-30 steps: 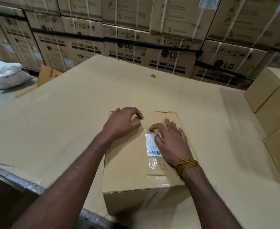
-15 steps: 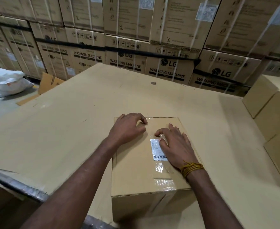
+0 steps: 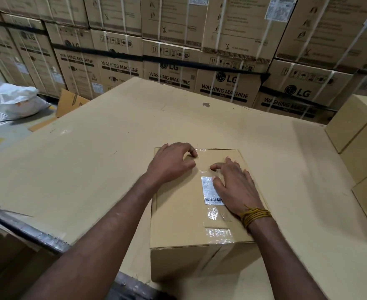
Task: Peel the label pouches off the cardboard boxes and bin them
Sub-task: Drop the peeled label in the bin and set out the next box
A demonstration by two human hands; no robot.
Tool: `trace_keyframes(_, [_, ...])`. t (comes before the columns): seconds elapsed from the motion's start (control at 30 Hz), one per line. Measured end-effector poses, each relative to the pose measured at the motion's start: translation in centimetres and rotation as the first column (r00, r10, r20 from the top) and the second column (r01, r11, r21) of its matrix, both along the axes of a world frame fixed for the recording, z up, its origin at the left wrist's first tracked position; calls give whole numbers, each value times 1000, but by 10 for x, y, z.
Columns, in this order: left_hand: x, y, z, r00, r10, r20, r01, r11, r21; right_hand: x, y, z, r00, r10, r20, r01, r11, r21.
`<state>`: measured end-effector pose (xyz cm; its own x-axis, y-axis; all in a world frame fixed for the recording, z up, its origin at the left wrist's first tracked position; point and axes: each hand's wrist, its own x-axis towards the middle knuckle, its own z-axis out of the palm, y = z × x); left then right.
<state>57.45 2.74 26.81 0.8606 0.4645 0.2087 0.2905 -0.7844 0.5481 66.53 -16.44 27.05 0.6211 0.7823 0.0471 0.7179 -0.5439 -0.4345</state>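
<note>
A brown cardboard box point(image 3: 178, 213) sits near the front edge of the table. On its top is a clear label pouch point(image 3: 208, 189) holding a white barcode label, with shiny tape around it. My left hand point(image 3: 171, 163) rests on the far left of the box top with its fingers bent and its fingertips at the pouch's far edge; I see no hold on the pouch. My right hand point(image 3: 236, 187) lies flat over the right side of the pouch and covers part of the label, with the index finger pointing left.
The table is covered with a cardboard sheet point(image 3: 91, 169) and has a metal edge point(image 3: 26, 230) at the front left. Plain boxes point(image 3: 359, 137) are stacked on the right. Washing machine cartons point(image 3: 221, 87) form a wall behind. White sacks point(image 3: 18, 102) lie on the floor at left.
The view has shifted a little, so the box sits lower and further right in the picture. Both hands keep nearly the same places on the box top.
</note>
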Motion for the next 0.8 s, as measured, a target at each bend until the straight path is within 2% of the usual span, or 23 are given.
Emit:
trace_keyframes(0.2, [2, 0, 0, 1000, 6, 6, -6, 1000, 7, 4, 1, -6, 1000, 12, 12, -13, 999, 38])
trace_keyframes(0.8, [4, 0, -1, 1000, 9, -5, -9, 1000, 1, 1, 0, 1, 1000, 23, -12, -23, 1000, -14])
